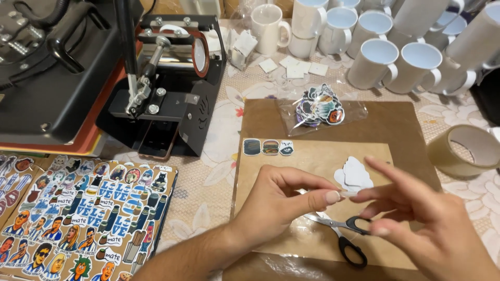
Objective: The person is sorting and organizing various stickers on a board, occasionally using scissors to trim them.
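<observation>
Two hands meet over the brown paper sheet (312,156) at the centre of the surface. The left hand (281,200) and the right hand (416,218) come together at their fingertips, pinched on a small, thin, pale piece (348,193); its exact kind cannot be told, but it looks like a strip of clear tape or a sticker backing. The remaining fingers of the right hand are spread.

Position of surrounding items:
- Scissors (344,231) with black handles lie on the paper directly under the hands, blades closed.
- White cut-out shapes (355,174) lie just beyond the fingertips.
- Three small stickers (268,147) sit in a row at the far left edge of the paper.
- A clear bag of stickers (320,109) lies further back.
- A tape roll (466,151) stands to the right, well apart.
- White mugs (396,52) stand at the far edge; a mug press (172,83) stands at the left.
- Printed sticker sheets (78,218) lie at the near left.

Judged step: separating or positioning the pinched piece. The next move would call for a fine, steady pull with both pinches kept firm, so the piece neither folds nor sticks to itself.
</observation>
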